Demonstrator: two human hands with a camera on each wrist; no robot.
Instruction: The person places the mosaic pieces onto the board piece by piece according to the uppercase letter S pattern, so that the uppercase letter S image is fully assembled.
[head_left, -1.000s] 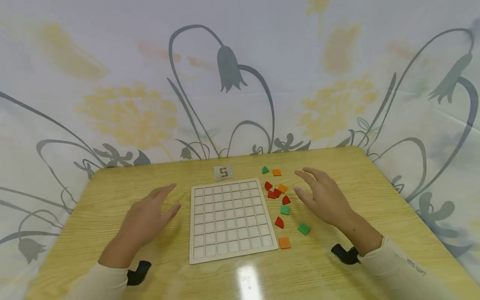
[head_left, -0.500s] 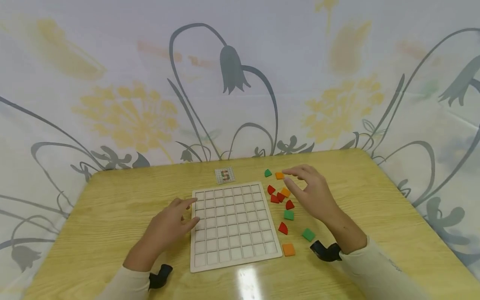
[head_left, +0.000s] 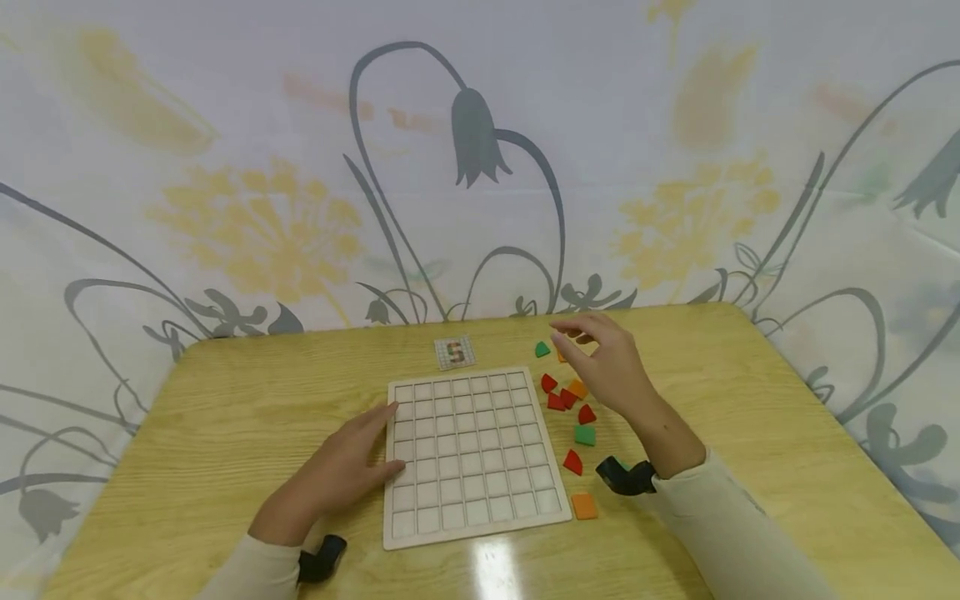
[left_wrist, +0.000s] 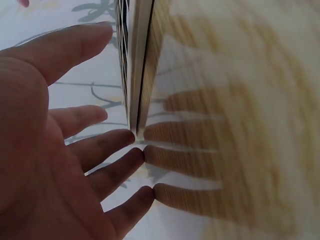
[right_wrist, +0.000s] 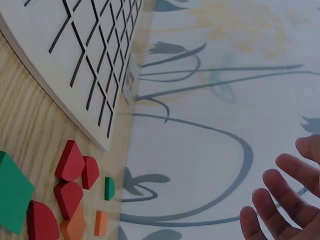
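Observation:
A white gridded board [head_left: 468, 454] lies on the wooden table. My left hand [head_left: 341, 467] is at its left edge, thumb and forefinger by the rim. In the left wrist view, some fingertips of the left hand [left_wrist: 65, 145] touch the tabletop beside the board's edge. My right hand [head_left: 603, 367] hovers over the far right pieces, fingers loosely bent with nothing between them. It partly covers an orange piece [head_left: 562, 356]; a green wedge [head_left: 542, 349] lies just left of that. In the right wrist view, the right hand [right_wrist: 290, 200] is away from all pieces.
Several red, orange and green tiles lie right of the board, including a red wedge [head_left: 573, 462], a green tile [head_left: 585, 435] and an orange square [head_left: 585, 506]. A small pattern card [head_left: 454, 352] lies behind the board. A flowered cloth [head_left: 300, 167] hangs behind the table.
My left hand has moved right to the board's left edge. My right hand has moved left over the far tiles. The tiles keep their arrangement; the view has shifted slightly.

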